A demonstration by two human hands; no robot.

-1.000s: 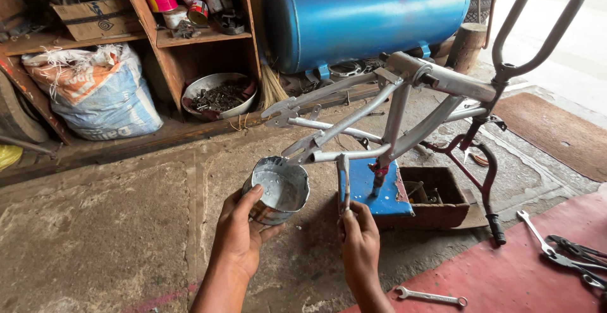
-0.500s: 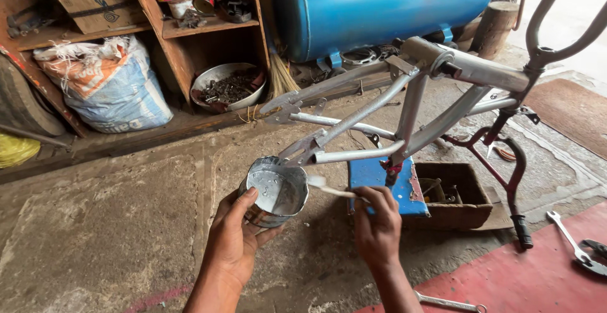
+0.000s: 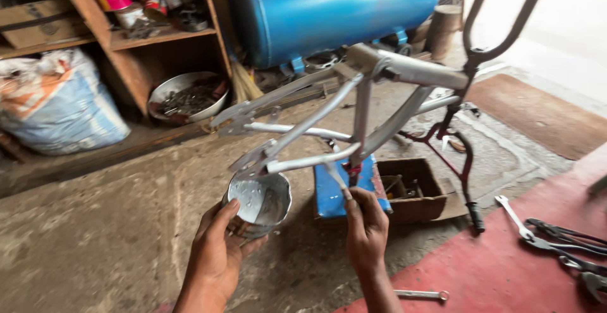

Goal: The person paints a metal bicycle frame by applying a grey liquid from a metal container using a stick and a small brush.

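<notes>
My left hand [image 3: 216,256] grips a dented metal tin [image 3: 258,203] with silver paint inside, held low under the rear of a silver-painted bicycle frame [image 3: 360,107]. My right hand [image 3: 365,227] pinches a thin paintbrush [image 3: 334,177], its silver-coated tip touching the lower tube of the frame, just right of the tin. The frame stands upside down on a blue stand [image 3: 335,193].
A blue compressor tank [image 3: 335,9] lies behind the frame. Wooden shelves [image 3: 158,35] with cans, a bowl of metal parts [image 3: 186,96] and a sack [image 3: 60,107] are at left. An open box [image 3: 411,190] sits by the stand; spanners [image 3: 518,221] and pliers lie on red floor at right.
My right hand lifted the brush from the tin's rim up to the frame's lower tube. The view moved closer and the tin stayed in my left hand.
</notes>
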